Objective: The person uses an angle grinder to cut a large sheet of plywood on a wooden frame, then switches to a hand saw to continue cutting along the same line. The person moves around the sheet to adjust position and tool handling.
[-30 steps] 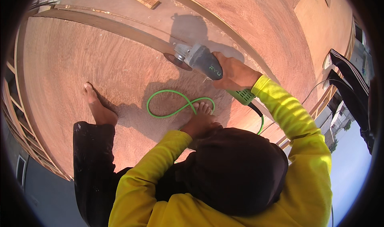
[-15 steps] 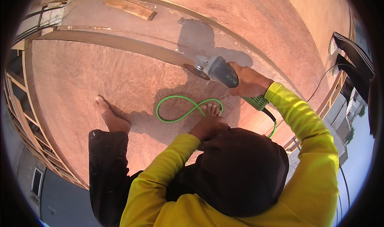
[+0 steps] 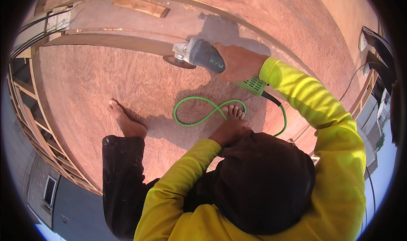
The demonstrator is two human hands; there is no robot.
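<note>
My right hand (image 3: pixel 241 62) grips an angle grinder (image 3: pixel 205 56) with a dark grey body and green rear housing. Its thin brown disc (image 3: pixel 176 63) is at the upper edge (image 3: pixel 114 40) of a reddish plywood sheet; whether it touches the wood, I cannot tell. From the grinder's tail runs a green cord (image 3: pixel 186 123), which loops over the sheet next to my bare right foot (image 3: pixel 233 111). My left hand (image 3: pixel 229 130) is low, just behind that foot and against the dark cloth; its fingers are mostly hidden.
Beyond the edge runs a recessed strip with a loose wood offcut (image 3: pixel 140 6) and a curved wooden rim (image 3: pixel 186 2). Slatted timber framing (image 3: pixel 42 130) borders the left side, with a drop past it. Black cables (image 3: pixel 38 28) lie at the upper left. My left foot (image 3: pixel 127 121) stands on the sheet.
My right hand has moved the grinder left and slightly away along the plywood edge. The green cord trails after it. My left hand stays by the right foot; the whole view shifts slightly.
</note>
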